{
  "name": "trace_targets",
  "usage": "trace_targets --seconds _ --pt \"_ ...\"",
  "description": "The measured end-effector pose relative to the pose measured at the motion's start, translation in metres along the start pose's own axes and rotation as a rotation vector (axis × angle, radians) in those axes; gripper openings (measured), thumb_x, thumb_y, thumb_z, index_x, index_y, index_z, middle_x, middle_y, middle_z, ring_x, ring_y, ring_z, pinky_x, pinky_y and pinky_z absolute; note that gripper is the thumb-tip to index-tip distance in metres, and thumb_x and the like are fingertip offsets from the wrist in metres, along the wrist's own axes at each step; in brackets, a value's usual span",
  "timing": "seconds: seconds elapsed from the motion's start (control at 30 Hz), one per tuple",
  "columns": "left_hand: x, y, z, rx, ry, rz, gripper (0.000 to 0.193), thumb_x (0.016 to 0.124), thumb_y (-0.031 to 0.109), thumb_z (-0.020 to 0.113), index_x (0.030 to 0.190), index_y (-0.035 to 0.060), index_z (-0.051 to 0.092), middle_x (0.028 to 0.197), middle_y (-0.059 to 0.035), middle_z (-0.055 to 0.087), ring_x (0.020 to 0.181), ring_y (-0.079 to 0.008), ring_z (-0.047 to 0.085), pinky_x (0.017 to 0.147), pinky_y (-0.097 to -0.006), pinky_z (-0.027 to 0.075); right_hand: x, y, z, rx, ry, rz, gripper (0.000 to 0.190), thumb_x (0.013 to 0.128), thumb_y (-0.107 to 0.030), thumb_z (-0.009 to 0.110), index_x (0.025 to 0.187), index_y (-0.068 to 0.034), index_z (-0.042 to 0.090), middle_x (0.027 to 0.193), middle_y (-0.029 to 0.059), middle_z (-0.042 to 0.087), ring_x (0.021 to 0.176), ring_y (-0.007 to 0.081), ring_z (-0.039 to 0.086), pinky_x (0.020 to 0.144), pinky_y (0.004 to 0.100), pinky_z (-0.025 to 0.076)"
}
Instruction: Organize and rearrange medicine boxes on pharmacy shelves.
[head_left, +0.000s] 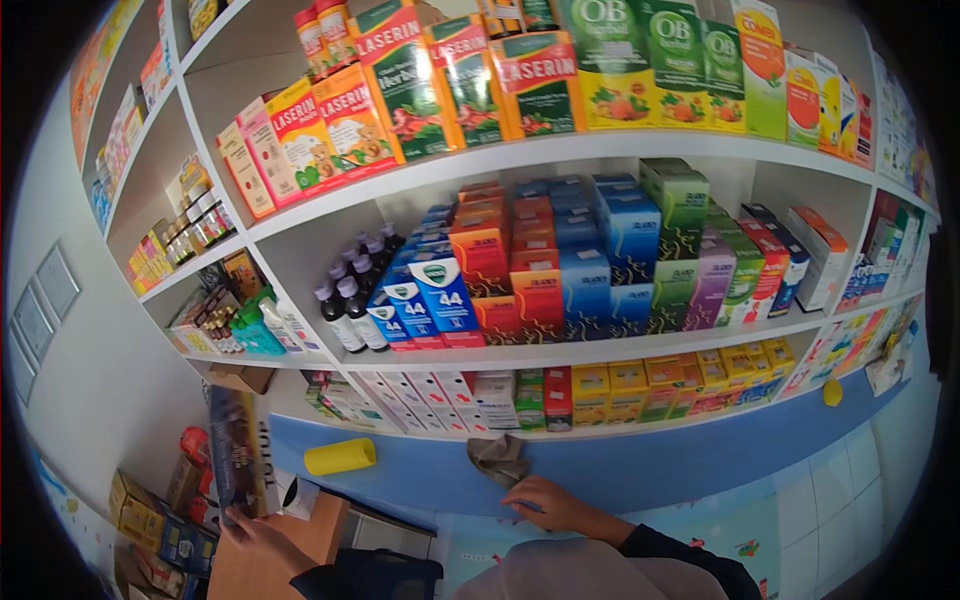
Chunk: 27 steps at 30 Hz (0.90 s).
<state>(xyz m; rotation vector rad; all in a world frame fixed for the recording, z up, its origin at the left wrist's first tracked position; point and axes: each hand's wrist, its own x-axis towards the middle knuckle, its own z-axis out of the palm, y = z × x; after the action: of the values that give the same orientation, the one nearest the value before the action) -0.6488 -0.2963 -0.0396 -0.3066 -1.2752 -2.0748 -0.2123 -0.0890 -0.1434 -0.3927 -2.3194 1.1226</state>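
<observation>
At the lower left, my left hand (251, 531) grips the bottom edge of a flat printed sign (238, 450), held upright above a wooden desk (300, 546). My right hand (544, 502) is over the edge of the blue counter (420, 465), its fingers loosely bent. Just beyond its fingertips a crumpled grey-brown cloth (499, 457) lies on the counter; whether they touch I cannot tell. A yellow cylinder (340, 457) lies on its side between the sign and the cloth. Beside the sign stands a white cup-like object (300, 498).
White shelves (540, 150) packed with medicine boxes rise behind the counter. Dark bottles (360, 322) with pale caps stand on the middle shelf. Cartons (139, 510) are stacked at the lower left, and a dark chair (386, 574) stands beside the desk. A small yellow object (832, 392) sits at the counter's right.
</observation>
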Motion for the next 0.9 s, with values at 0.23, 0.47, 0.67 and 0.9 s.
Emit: trace_targets --seconds 0.23,0.47,0.67,0.9 --pt "-0.132 0.092 -0.019 -0.029 -0.845 -0.093 0.020 0.093 0.021 0.062 0.092 0.0007 0.058 0.084 -0.0018 0.057 0.080 -0.0105 0.053 0.073 -0.0245 0.044 -0.075 -0.035 -0.038 0.084 0.296 0.084 0.046 0.090 -0.025 0.063 0.130 -0.006 0.050 0.129 0.0177 0.050 0.124 0.0341 0.044 0.103 0.0423 0.035" --pt "-0.282 0.194 0.004 -0.207 -1.509 -0.084 0.015 0.083 0.013 0.068 0.079 -0.0011 0.064 0.067 -0.0104 0.057 0.060 -0.0209 0.054 0.058 -0.0292 0.040 -0.187 -0.082 -0.101 -0.016 0.462 0.094 0.074 0.076 -0.031 0.079 0.135 -0.004 0.044 0.135 0.0172 0.046 0.129 0.0333 0.041 0.108 0.0417 0.031" --pt "-0.383 0.241 -0.011 -0.500 -1.583 -0.284 0.019 0.089 0.019 0.066 0.082 0.0011 0.064 0.070 -0.0036 0.059 0.062 -0.0111 0.051 0.057 -0.0258 0.039 -0.283 -0.112 -0.138 0.027 0.622 0.157 0.074 0.073 -0.024 0.081 0.135 -0.007 0.045 0.131 0.0138 0.052 0.124 0.0270 0.047 0.106 0.0389 0.034" --pt "-0.444 0.265 -0.039 -0.632 -1.399 -1.029 0.021 0.093 0.023 0.064 0.095 0.0024 0.059 0.079 -0.0016 0.063 0.067 -0.0079 0.056 0.061 -0.0221 0.045 -0.360 -0.129 -0.130 0.349 0.568 0.643 0.064 0.079 -0.019 0.078 0.132 -0.003 0.046 0.119 0.0125 0.059 0.112 0.0201 0.056 0.096 0.0341 0.042"
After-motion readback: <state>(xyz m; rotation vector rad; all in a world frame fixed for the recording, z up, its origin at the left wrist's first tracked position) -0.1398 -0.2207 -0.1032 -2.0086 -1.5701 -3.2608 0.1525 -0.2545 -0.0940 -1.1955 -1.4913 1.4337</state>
